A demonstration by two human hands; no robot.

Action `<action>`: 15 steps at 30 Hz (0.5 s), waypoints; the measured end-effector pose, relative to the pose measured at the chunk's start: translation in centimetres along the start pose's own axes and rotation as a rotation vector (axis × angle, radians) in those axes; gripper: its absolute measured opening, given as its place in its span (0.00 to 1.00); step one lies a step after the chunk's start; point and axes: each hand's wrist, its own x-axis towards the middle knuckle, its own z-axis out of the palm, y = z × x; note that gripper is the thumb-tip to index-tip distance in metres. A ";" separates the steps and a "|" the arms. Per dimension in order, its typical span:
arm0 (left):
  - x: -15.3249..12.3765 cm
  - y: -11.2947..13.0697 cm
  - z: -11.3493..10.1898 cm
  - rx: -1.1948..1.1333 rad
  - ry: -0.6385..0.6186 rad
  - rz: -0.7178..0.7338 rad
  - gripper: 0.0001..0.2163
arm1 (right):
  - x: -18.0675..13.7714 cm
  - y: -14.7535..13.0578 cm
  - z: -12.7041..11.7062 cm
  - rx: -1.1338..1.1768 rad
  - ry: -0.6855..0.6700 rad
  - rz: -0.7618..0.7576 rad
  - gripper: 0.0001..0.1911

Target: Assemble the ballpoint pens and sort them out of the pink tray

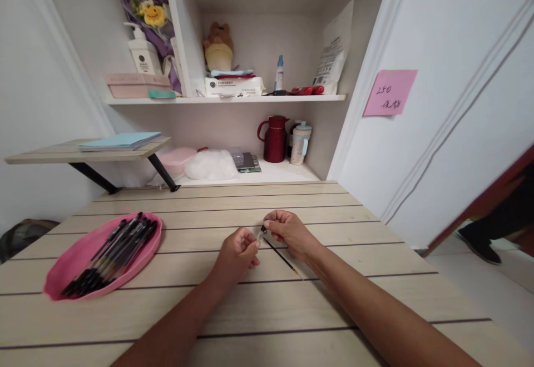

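Note:
Over the middle of the wood-grain table (pixel 233 311), my two hands meet at a small pen piece. My left hand (pixel 240 249) is closed, thumb and finger pinching a short clear pen barrel (pixel 260 234), most of it hidden in the fingers. At the barrel's upper end, the thumb and fingers of my right hand (pixel 290 233) pinch a small black pen part (pixel 263 228); whether the two parts are joined I cannot tell. Just below the right hand, a black ink refill (pixel 283 258) with a yellowish section near its end lies slantwise on the table.
To the left, a pink tray (pixel 50 286) holds several black pens (pixel 112 256). Behind it stands a small raised shelf (pixel 50 153) with blue-covered booklets (pixel 120 140). A red jug (pixel 275 140) and a cup (pixel 299 147) stand at the back. A person's leg and shoe (pixel 479 243) show at right.

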 end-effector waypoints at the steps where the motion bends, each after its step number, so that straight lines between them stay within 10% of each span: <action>1: -0.1 0.1 0.0 -0.005 0.003 0.006 0.08 | -0.1 0.1 0.1 0.006 -0.015 -0.003 0.09; 15: 0.5 0.0 -0.6 -0.207 0.054 -0.054 0.16 | 0.9 -0.9 -1.7 -0.114 0.111 -0.049 0.13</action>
